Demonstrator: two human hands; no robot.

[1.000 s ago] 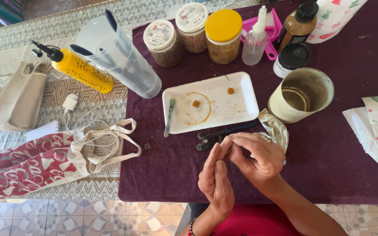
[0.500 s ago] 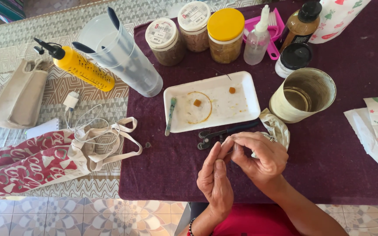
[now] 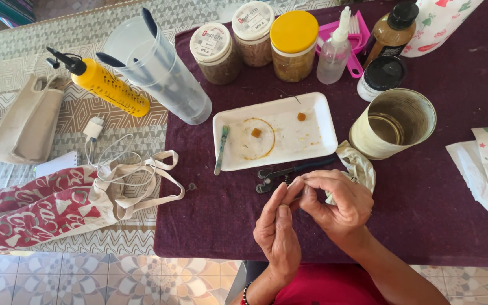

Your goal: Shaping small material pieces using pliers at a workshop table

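**Two hands pinched together over the purple cloth**

Nearest to us, at 6 o'clock, our left hand (image 3: 278,231) rises from the lower edge with its fingers straight and pressed together, tips meeting the right hand (image 3: 334,204). The right hand curls in from 5 o'clock, thumb and forefinger pressed together at the point where both hands touch. Something very small seems to be pinched there, but we cannot tell what it is; it is hidden between the fingertips.

Just beyond the fingertips, at 12 o'clock from them, lie dark pliers (image 3: 289,171) flat on the purple cloth (image 3: 436,209) that covers this part of the table. A crumpled pale rag (image 3: 360,165) lies touching the back of the right hand, at 1 o'clock.

Farther on sits a white foam tray (image 3: 306,138) bearing a thin amber ring (image 3: 258,139) and two small amber cubes, with a greenish stick (image 3: 221,148) leaning over its left rim. At 2 o'clock stands an open tin can (image 3: 393,123).

Out at 9 o'clock, a red-and-white cloth bag (image 3: 46,206) lies on the patterned tablecloth, with a white charger and cable (image 3: 93,131) just above it.

Farthest, along the 11-to-1 o'clock line: a yellow nozzle bottle (image 3: 111,87) on its side, a clear pitcher (image 3: 159,73), three lidded jars (image 3: 252,39), a small clear dropper bottle (image 3: 334,53) and a brown bottle (image 3: 391,31).
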